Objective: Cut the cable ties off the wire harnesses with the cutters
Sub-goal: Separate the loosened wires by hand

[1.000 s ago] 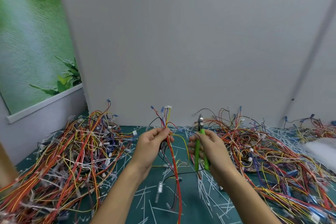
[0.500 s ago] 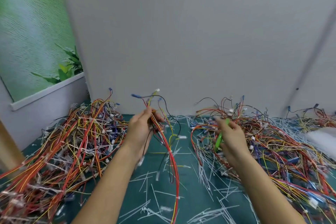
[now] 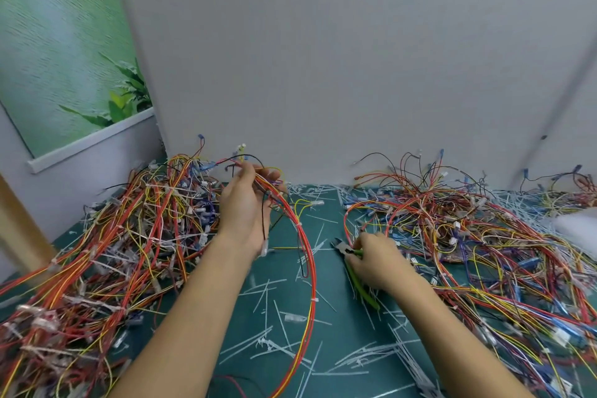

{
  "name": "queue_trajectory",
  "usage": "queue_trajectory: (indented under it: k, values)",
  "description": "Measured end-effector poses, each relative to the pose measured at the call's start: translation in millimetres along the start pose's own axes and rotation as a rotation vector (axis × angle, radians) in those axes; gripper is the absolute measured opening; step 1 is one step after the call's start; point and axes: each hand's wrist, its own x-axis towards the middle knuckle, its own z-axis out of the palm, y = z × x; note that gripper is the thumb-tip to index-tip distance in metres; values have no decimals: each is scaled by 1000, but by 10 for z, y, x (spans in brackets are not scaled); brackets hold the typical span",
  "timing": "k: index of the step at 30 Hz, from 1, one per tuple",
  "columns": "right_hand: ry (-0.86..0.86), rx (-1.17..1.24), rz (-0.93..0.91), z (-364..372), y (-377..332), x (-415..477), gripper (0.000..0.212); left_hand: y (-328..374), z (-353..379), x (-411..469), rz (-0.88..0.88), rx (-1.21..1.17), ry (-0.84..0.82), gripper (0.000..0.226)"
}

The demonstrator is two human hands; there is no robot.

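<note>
Currently, the left hand (image 3: 245,203) grips the wire harness (image 3: 284,207) above the desk (image 3: 284,287), fingers curled round the bundle. The right hand (image 3: 376,263) closes its fingers on the cutters (image 3: 347,250), low beside the right pile (image 3: 468,236). Caution: with cable ties (image 3: 298,223) lying tight against the wires, a misaligned blade would likely nick insulation.

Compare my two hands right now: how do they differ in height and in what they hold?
Height: the left hand is raised off the mat; the right hand is low, down at the mat. Load: the left hand grips a wire harness whose red and yellow wires loop down toward the camera; the right hand holds the green-handled cutters, which lie along the mat. Shared: each holds one thing.
</note>
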Motion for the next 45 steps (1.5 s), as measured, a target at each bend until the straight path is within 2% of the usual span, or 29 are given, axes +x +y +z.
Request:
queue_trajectory:
  k: [3,5,7,8,10,12,14,16,18,21,25,28,30,34,37,41,45]
  values:
    - [-10,-59,-14,-41,-12,-21,40,-8,16,-44,-33,99,-137,26]
    - [80,29,-90,-143,-48,-56,38,-34,21,-69,-51,192,-241,24]
    - [167,409,-184,-287,-94,-112,29,-60,33,-103,-36,267,-340,22]
    - [148,671,-202,-372,-126,-146,26,-67,44,-129,-24,306,-384,24]
    - [-17,1159,-215,-516,-183,-218,31,-75,63,-168,1,353,-448,32]
    - [-231,1395,-243,-597,-213,-275,46,-64,76,-199,18,351,-498,34]
    - [-385,1430,-275,-602,-225,-290,65,-47,83,-226,56,364,-531,34]
    - [-446,1399,-280,-568,-233,-281,78,-32,78,-232,108,415,-545,32]
    - [-451,1359,-294,-513,-244,-282,78,-23,68,-225,155,463,-562,29]
    - [-477,1364,-387,-417,-297,-305,64,-6,70,-237,223,514,-591,28]
    - [-276,1412,-469,-302,-438,-344,38,12,107,-269,281,496,-592,27]
    - [-162,1527,-471,-321,-476,-356,26,41,130,-288,230,364,-590,26]
    - [-5,1535,-481,-390,-476,-384,22,87,126,-287,192,272,-606,27]
    - [540,1190,-596,-579,-433,-464,11,185,117,-274,188,202,-637,31]
    - [791,916,-707,-696,-406,-514,12,220,157,-300,216,224,-563,24]
    - [983,693,-739,-788,-387,-562,13,219,221,-361,253,331,-383,30]
    - [1004,589,-754,-808,-408,-623,16,180,211,-350,257,385,-312,26]
